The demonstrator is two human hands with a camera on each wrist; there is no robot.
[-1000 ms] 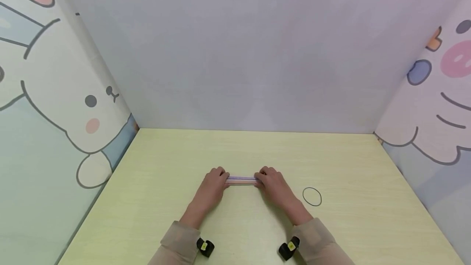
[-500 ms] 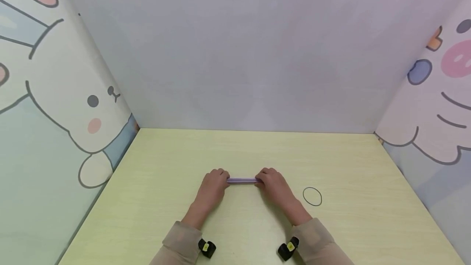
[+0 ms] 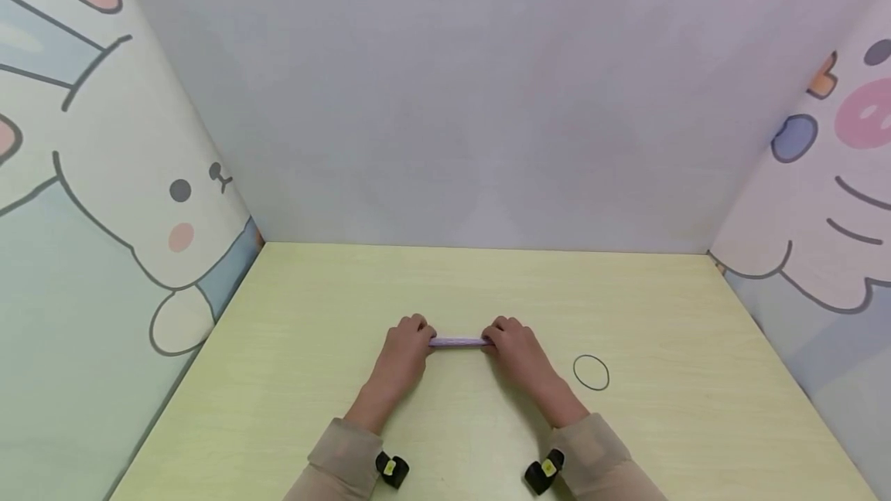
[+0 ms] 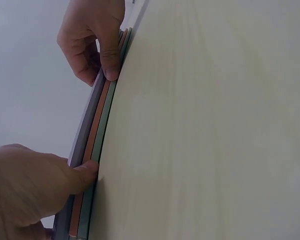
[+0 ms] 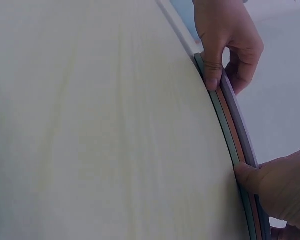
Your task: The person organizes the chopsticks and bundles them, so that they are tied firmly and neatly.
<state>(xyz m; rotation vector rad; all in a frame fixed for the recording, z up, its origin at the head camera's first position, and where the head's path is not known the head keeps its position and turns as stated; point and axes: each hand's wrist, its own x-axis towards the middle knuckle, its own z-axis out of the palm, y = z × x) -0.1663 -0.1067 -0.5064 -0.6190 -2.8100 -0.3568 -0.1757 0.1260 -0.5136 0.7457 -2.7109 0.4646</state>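
A stack of long thin sticks, pencil-like, in purple (image 3: 459, 342), orange (image 4: 96, 130) and green (image 4: 103, 127), lies crosswise in front of me, close to the table. In both wrist views they form layers, with purple uppermost. My left hand (image 3: 404, 352) pinches the left end, its thumb pressed on the near side. Gripping the right end in the same way is my right hand (image 3: 517, 354). Fingers cover much of both ends. To the right of my right hand lies a thin dark ring (image 3: 591, 373), like a rubber band.
The pale wooden table (image 3: 459, 284) runs back to a plain grey wall (image 3: 445, 99). Side panels with cartoon animals stand at the left (image 3: 139, 176) and right (image 3: 821, 199). Black wrist cameras sit at the sleeves.
The sticks were spread side by side with several colours showing from above. Now they are drawn together, and only purple shows from above. Both hands stay nearly in place.
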